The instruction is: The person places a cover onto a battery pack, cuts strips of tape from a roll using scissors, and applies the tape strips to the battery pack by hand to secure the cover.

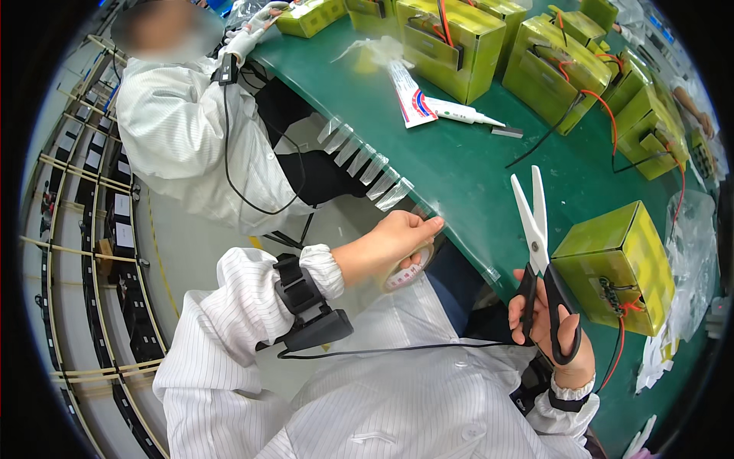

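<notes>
Left hand (390, 245) curled round a roll of clear tape (405, 271), thumb & fingers pinching the tape end at the green counter (459, 176) edge. Right hand (554, 325) clenched thru the black handles of scissors (539, 252), white blades slightly parted, pointing up over the counter. Yellow-green box (612, 264) w/ red wires sits just beside the scissors. Cut tape strips (365, 161) hang along the counter edge.

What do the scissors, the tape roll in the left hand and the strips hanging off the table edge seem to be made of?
Scissors: pale, smooth blades, probably metal or ceramic; glossy black handles, likely plastic. Tape roll: clear glossy film, seemingly plastic, on a light core; the left hand mostly hides it. Strips along the green table edge: see-through and shiny, apparently the same clear tape.
</notes>
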Tool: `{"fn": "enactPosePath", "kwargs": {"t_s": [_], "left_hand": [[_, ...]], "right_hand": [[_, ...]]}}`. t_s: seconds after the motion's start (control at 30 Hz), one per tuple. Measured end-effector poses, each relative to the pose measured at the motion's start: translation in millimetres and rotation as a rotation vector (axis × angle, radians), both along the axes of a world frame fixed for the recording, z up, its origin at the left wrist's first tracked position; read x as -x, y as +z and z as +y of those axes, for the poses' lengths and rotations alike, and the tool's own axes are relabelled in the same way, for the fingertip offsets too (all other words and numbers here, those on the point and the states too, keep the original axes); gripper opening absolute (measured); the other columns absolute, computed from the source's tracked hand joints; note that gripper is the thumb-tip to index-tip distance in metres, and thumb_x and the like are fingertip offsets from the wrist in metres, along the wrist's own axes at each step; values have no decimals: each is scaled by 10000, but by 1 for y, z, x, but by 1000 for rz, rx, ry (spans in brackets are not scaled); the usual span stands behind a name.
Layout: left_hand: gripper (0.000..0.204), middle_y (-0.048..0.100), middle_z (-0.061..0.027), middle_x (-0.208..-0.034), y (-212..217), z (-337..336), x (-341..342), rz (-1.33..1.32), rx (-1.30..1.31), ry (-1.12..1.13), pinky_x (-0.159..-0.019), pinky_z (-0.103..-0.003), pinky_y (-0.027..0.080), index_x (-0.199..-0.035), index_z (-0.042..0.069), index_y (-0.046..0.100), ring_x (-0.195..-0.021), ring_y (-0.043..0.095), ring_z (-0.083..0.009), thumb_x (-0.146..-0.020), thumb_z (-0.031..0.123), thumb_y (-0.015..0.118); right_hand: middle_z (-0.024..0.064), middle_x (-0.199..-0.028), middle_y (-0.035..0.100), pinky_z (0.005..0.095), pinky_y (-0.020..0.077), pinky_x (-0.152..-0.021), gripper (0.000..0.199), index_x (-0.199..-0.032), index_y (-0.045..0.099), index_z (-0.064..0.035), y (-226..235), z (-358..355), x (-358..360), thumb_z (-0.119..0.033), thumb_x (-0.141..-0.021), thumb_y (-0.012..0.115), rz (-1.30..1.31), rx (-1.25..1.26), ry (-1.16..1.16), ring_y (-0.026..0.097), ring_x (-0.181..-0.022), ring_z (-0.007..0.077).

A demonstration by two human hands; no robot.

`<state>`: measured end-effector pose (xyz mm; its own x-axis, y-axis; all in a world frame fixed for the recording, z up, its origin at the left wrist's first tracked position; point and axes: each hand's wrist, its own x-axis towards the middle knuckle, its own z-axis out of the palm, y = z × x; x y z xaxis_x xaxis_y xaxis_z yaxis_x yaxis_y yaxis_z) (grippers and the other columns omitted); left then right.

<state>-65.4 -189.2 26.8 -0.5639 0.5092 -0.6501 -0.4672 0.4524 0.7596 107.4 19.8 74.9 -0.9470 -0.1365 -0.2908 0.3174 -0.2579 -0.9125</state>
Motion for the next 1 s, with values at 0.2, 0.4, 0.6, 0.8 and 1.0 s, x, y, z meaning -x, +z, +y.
{"fn": "enactPosePath", "kwargs": {"t_s": [0.2,0.4,0.6,0.8,1.0], "left_hand": [[662,482,-26,-527,1,-7,4,82,91,-252,-426,-215,360,-687,9,539,-428,427,-76,-806,641,384],[836,465,-31,-512,1,-17,-13,-33,89,-267,-472,-220,385,-804,-28,582,-476,452,-83,-758,748,274],[626,489,-14,-544,-6,-45,-24,-58,-21,-264,-433,-195,354,-965,11,536,-417,415,-62,-814,608,421],[349,466,12,-553,-13,-54,-28,-127,-270,-108,-420,-190,350,-957,33,523,-412,420,-46,-897,371,458],[316,460,15,-549,-12,-57,-28,-117,-275,-28,-416,-193,355,-903,19,553,-394,420,-49,-916,313,439]], "right_hand": [[105,-919,485,257,381,-621,971,-1317,224,42,-3,-3,-6,-719,-737,383,12,28,-21,443,-756,149],[111,-980,480,251,413,-659,931,-1340,210,-5,-5,-3,-16,-629,-728,530,-84,27,92,466,-823,146],[79,-938,492,236,405,-659,852,-1294,260,14,1,-2,-20,-594,-761,528,-160,-91,293,454,-795,123],[-15,-745,464,197,356,-538,655,-1200,342,40,-2,-9,-1,-447,-819,561,-232,-209,463,405,-623,57],[-17,-720,455,196,352,-524,630,-1202,368,53,-2,-18,18,-384,-812,599,-335,-185,446,406,-600,52]]}}
